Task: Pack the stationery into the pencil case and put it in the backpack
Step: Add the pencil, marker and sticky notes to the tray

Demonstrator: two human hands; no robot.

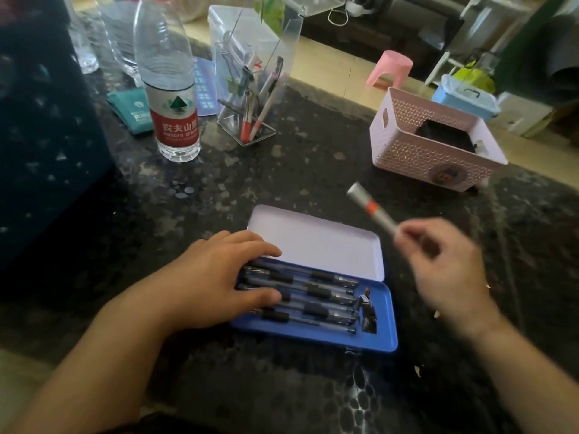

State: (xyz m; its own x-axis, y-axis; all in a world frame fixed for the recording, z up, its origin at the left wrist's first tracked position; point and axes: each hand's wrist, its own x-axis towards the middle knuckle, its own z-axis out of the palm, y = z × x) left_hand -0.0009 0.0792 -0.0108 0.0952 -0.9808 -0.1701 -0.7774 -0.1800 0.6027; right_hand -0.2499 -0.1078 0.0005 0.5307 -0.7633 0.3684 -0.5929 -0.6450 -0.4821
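Note:
A blue tin pencil case [380, 339] lies open on the dark table, its pale lid [316, 242] tilted back. Several clear gel pens with black grips [316, 292] lie side by side in its tray. My left hand [219, 277] rests flat on the left ends of those pens, fingers spread. My right hand [445, 261] hovers to the right of the case, blurred, pinching a grey marker with an orange band [371, 209] that points up and left. A dark patterned bag [47, 136], maybe the backpack, fills the left edge.
A water bottle [172, 89] and a clear acrylic pen holder [250, 83] with pens stand behind the case. A pink perforated basket [432, 151] sits at the right rear. Teal packets [131, 111] lie left of the bottle. The table's far edge runs behind them.

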